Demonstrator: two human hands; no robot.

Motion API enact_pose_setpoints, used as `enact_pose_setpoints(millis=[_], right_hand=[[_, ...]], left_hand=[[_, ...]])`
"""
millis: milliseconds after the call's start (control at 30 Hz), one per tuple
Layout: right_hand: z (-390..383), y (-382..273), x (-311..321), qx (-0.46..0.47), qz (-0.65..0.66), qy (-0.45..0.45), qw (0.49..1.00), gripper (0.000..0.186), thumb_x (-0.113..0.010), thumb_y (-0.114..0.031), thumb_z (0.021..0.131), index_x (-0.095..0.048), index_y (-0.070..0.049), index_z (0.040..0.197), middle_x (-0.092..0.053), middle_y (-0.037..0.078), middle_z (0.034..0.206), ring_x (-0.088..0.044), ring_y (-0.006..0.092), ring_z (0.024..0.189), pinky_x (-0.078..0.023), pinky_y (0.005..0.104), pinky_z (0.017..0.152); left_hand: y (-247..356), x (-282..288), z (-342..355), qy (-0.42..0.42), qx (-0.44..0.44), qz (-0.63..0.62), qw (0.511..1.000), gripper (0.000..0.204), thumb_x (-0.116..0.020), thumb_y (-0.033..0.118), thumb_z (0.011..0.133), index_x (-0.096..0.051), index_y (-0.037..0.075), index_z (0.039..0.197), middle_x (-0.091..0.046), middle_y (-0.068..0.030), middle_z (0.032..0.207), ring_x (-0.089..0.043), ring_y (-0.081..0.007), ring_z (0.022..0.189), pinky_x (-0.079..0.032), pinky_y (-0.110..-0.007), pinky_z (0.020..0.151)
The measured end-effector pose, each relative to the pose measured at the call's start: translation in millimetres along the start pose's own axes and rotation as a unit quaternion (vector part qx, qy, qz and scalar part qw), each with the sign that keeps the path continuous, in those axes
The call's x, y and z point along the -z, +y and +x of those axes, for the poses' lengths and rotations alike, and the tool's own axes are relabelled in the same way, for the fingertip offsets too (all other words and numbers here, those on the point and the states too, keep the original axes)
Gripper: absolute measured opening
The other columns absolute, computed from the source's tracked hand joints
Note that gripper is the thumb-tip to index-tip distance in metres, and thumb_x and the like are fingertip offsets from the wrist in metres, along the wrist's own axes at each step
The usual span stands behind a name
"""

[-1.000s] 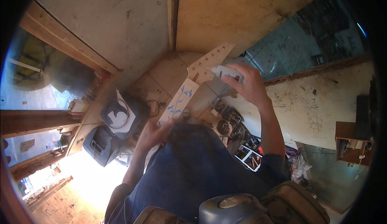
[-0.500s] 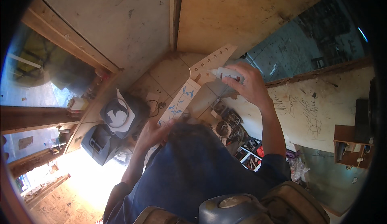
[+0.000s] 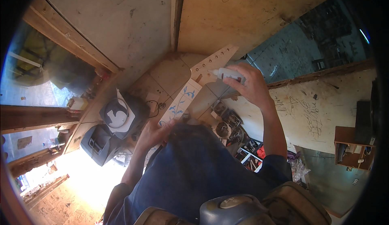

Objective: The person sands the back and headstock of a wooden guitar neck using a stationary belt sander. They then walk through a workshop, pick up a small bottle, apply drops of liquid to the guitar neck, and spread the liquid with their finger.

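A pale wooden guitar neck (image 3: 180,103) points away from me, its fingerboard inlaid with a blue vine pattern. My left hand (image 3: 157,132) is closed around its near end, close to my dark shirt. The pointed headstock (image 3: 214,63) has a row of holes along its far edge and a slot near the fingerboard. In my right hand (image 3: 252,83) is a small white squeeze bottle (image 3: 231,75), tilted nearly level. Its nozzle rests at or just over the headstock's face; I cannot tell whether it touches.
Dark cases with a round white item (image 3: 116,115) stand at left. Below the right hand are tubs (image 3: 223,129) and a divided tray (image 3: 251,156) of small tools. Wooden panels (image 3: 251,14) rise ahead, and a small wooden shelf box (image 3: 352,148) is at far right.
Both hands, the guitar neck and the bottle stay almost in the same place. Only a very slight shift of the whole view shows.
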State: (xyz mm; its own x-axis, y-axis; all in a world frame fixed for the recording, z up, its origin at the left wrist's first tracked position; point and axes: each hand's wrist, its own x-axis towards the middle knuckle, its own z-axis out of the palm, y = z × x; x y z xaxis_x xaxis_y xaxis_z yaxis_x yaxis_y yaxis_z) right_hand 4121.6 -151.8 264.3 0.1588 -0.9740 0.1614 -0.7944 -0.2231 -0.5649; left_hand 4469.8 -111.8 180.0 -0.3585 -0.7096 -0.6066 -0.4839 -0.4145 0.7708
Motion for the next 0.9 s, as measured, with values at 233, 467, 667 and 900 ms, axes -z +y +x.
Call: enact_pose_setpoints(millis=[233, 467, 667, 900], right_hand=[[1.3, 0.1, -1.1, 0.010, -0.001, 0.005, 1.000, 0.035, -0.080, -0.025, 0.086, -0.072, 0.001, 0.109, -0.072, 0.015, 0.097, -0.069, 0.0302, 0.082, -0.053, 0.0393, 0.072], [2.6, 0.3, -2.4, 0.013, -0.003, 0.010, 1.000, 0.034, -0.080, -0.025, 0.086, -0.072, 0.001, 0.108, -0.072, 0.015, 0.097, -0.068, 0.0300, 0.081, -0.053, 0.0390, 0.072], [3.5, 4.3, -4.9, 0.000, 0.001, 0.018, 1.000, 0.034, -0.080, -0.026, 0.086, -0.072, 0.000, 0.107, -0.072, 0.014, 0.097, -0.068, 0.0291, 0.081, -0.053, 0.0386, 0.072], [4.1, -0.4, -5.0, 0.017, 0.002, 0.017, 1.000, 0.034, -0.080, -0.025, 0.086, -0.072, 0.000, 0.109, -0.072, 0.014, 0.098, -0.069, 0.0291, 0.082, -0.054, 0.0383, 0.072]], left_hand=[[0.4, 1.5, 1.0, -0.002, -0.002, 0.007, 1.000, 0.084, -0.060, 0.082, 0.084, -0.069, 0.000, 0.080, -0.061, -0.0046, 0.057, -0.063, -0.0135, 0.052, -0.047, -0.029, 0.049], [-4.3, 2.6, 4.7, 0.000, -0.003, 0.016, 1.000, 0.085, -0.059, 0.083, 0.084, -0.069, 0.000, 0.079, -0.061, -0.0050, 0.057, -0.063, -0.0141, 0.052, -0.047, -0.029, 0.049], [-1.8, 3.8, 4.1, -0.001, -0.003, 0.030, 1.000, 0.068, -0.060, 0.067, 0.095, -0.071, 0.000, 0.087, -0.063, -0.0063, 0.056, -0.067, -0.0158, 0.051, -0.051, -0.031, 0.049], [-2.5, 4.7, 6.2, -0.005, -0.007, 0.023, 1.000, 0.068, -0.061, 0.067, 0.094, -0.071, 0.001, 0.086, -0.062, -0.0058, 0.056, -0.066, -0.0154, 0.051, -0.051, -0.031, 0.050]])
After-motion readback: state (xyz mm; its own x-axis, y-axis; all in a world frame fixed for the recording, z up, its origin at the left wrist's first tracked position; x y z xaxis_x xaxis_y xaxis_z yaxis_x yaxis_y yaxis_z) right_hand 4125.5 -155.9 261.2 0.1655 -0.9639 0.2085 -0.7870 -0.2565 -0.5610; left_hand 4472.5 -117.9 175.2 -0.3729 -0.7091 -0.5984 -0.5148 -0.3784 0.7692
